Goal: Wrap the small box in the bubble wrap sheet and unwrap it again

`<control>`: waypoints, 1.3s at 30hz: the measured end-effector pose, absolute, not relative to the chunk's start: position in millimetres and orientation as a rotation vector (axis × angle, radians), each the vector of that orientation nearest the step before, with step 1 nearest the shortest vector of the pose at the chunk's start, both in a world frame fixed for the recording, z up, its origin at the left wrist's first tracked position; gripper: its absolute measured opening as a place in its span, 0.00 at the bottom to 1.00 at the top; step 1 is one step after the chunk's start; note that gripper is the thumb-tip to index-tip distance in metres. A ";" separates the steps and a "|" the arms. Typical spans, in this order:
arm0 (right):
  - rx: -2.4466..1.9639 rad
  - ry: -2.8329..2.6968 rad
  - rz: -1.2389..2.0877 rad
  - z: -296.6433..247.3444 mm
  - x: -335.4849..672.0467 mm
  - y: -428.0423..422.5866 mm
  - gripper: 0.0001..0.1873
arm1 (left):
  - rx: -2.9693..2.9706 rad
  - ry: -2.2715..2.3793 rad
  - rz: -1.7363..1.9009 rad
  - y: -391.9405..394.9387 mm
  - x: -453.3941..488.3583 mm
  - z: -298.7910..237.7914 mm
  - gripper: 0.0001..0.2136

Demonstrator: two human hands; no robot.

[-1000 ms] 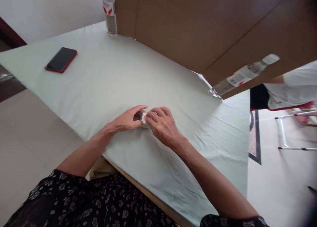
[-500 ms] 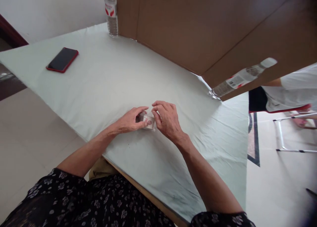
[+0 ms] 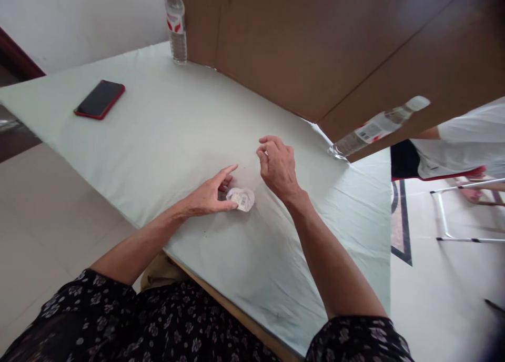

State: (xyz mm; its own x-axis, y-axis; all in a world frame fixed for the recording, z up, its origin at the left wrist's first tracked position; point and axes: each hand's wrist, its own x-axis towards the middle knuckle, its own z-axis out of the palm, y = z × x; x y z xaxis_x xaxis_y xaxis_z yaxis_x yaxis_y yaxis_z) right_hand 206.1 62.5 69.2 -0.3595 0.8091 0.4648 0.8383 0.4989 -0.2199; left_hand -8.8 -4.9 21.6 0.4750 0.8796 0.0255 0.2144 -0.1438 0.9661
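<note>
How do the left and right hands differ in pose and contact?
Contact: the left hand is at the small whitish packet, thumb tip overlapping its edge; the right hand is apart from it, with no item visible in its fingers.
Pose: the left hand's thumb and index finger are spread; the right hand's fingers are curled.
Shared: both are bare and over the pale tablecloth.
</note>
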 end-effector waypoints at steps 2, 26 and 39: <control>-1.378 -2.205 -0.075 65.6 206.8 76.5 0.09 | 1.629 0.933 0.787 -4.4 -9.5 21.1 0.45; -1.553 -1.736 0.717 41.8 194.3 -3.1 0.10 | 1.358 0.892 0.871 -0.2 -12.2 20.0 0.31; -1.206 -0.934 1.434 20.3 202.4 0.9 0.19 | 1.566 1.402 1.090 0.6 -6.4 22.4 0.16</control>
